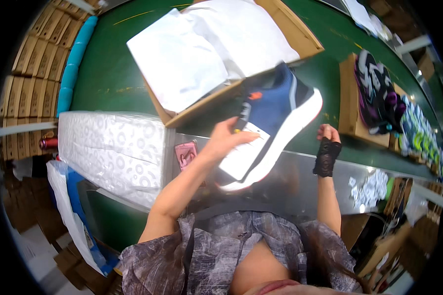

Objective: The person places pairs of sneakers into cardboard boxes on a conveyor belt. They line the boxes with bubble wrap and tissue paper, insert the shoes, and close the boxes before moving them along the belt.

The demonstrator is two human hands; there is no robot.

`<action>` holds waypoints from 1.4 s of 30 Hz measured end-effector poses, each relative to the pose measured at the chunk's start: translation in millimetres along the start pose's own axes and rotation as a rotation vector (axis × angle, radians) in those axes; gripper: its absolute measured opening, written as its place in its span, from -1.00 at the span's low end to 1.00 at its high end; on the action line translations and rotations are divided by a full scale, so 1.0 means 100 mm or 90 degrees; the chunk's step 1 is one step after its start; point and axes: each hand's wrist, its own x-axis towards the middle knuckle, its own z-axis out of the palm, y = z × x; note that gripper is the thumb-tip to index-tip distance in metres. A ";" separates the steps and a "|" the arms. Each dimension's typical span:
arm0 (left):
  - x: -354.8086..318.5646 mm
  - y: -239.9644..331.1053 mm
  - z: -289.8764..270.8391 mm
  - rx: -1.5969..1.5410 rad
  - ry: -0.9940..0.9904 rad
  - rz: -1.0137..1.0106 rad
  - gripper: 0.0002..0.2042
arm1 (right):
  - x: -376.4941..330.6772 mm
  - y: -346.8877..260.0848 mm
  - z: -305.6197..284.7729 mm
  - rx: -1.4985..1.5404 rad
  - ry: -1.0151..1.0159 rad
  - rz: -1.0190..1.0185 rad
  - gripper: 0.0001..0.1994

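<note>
My left hand [227, 140] grips a navy-blue sneaker [274, 110] with a thick white sole, held tilted above the metal table edge. Its thumb lies over a white card tag [241, 160] at the shoe's side. To the right of the sole, apart from it, is my right hand [328, 133], wearing a black lacy wrist cover. The right fingers are curled in; anything inside them is too small or hidden to make out. Just beyond the sneaker sits an open cardboard shoebox [197, 108] with white tissue paper [182, 59] spread over it.
Boxes with colourful sneakers [374, 93] stand on the green table at right. A stack of patterned tissue sheets [118, 152] in clear plastic lies left, beside a small pink picture card [186, 155]. Small white labels [369, 189] are piled at lower right. Stacked cartons [39, 59] line the far left.
</note>
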 end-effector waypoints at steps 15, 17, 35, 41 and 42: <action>1.89 0.32 -1.56 -0.407 0.301 0.178 -0.55 | 1.15 -0.20 1.85 0.427 -0.244 0.276 -0.65; 1.76 0.45 -1.42 -0.323 0.200 0.050 -0.54 | 1.03 -0.27 1.61 0.470 -0.181 0.212 -0.65; 1.15 0.15 -0.56 -0.236 0.239 0.131 -0.55 | 0.51 -0.38 0.29 -0.311 0.270 -0.293 -0.29; 0.35 0.54 -0.59 -0.235 0.206 0.219 -0.60 | 1.05 -0.98 0.35 -0.447 0.104 -0.447 -0.20; 0.31 0.48 -0.76 -0.227 0.199 0.251 -0.61 | 1.30 -1.01 0.40 -0.534 0.041 -0.348 -0.19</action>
